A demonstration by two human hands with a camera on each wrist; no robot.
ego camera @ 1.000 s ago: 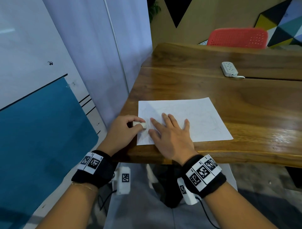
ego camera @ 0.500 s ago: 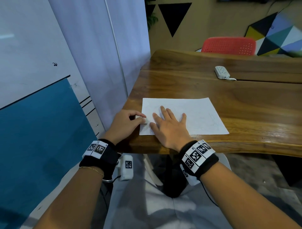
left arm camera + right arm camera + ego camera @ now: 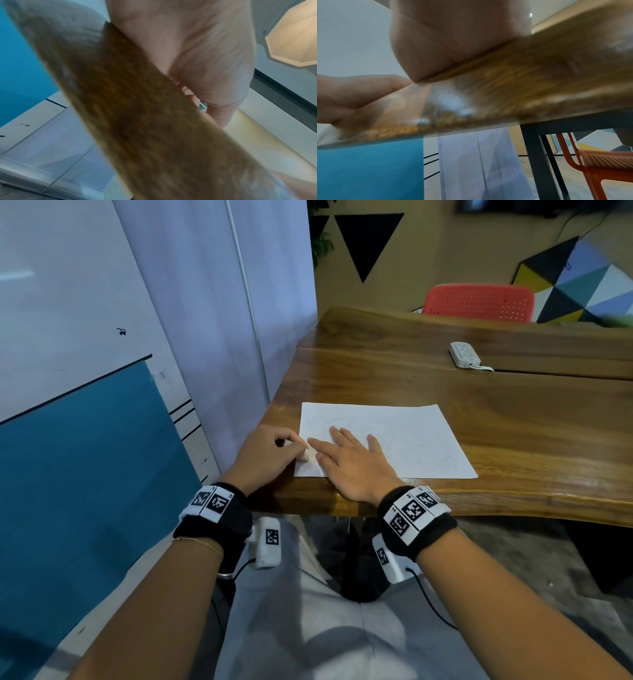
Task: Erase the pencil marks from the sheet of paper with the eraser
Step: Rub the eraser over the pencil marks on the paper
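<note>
Since the earlier frames the camera view had tilted up and the left hand (image 3: 270, 453) had nudged the eraser (image 3: 306, 455) slightly nearer along the sheet's left edge. On the wooden table (image 3: 513, 422), the sheet of paper (image 3: 411, 436) lay near the front edge, with the right hand (image 3: 352, 463) flat on it, fingers straight and spread. The left hand's fingers were curled, pinching the eraser at the sheet's near-left corner; risk: rubbing that close to the edge could buckle or tear the paper, since the holding palm sat beside it, not on it.

Left wrist (image 3: 219, 513): black band with white squares of black coded marks; thin gold chain behind it.
Right wrist (image 3: 416, 517): matching black band, three coded tags.
Cameras: small white boxes under each wrist, at 6 o'clock, black cables trailing.
Legs: light grey trousers.
</note>
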